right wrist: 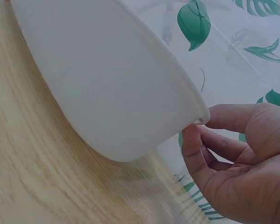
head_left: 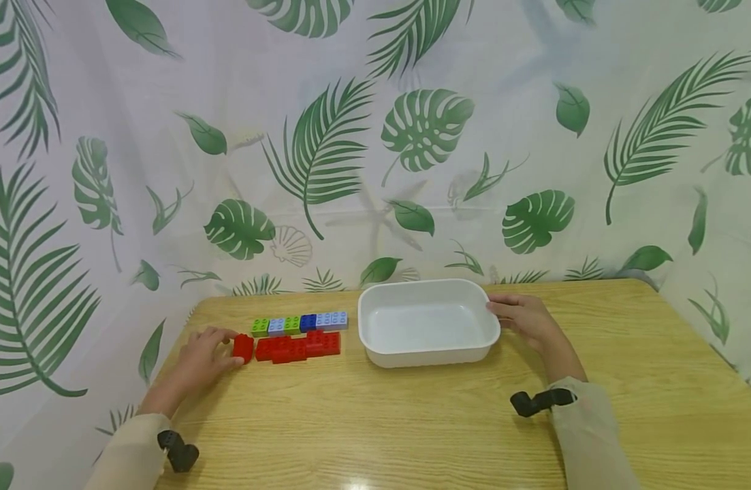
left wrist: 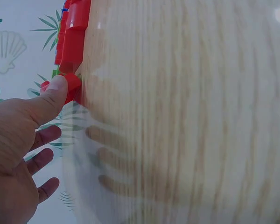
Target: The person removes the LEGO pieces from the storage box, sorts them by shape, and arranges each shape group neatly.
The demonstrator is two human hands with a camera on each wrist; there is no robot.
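At the left end of a row of red toy building blocks [head_left: 289, 350], my left hand [head_left: 200, 357] pinches a single red block [head_left: 243, 348] between thumb and fingers. In the left wrist view the thumb presses on this red block [left wrist: 73, 87], and the other fingers are spread apart. A white rectangular tub [head_left: 430, 356] stands to the right of the blocks. My right hand [head_left: 525, 318] holds its right end. Seen from the right wrist, thumb and fingers of that hand [right wrist: 252, 149] pinch the rim of the tub [right wrist: 107, 84].
Behind the red row lies a second row with green [head_left: 261, 327], light blue [head_left: 276, 327], dark blue [head_left: 308, 322] and lavender blocks [head_left: 332, 320]. All stand on a wood-grain table [head_left: 375, 422]. A leaf-printed cloth [head_left: 350, 136] hangs along the table's back and left edges.
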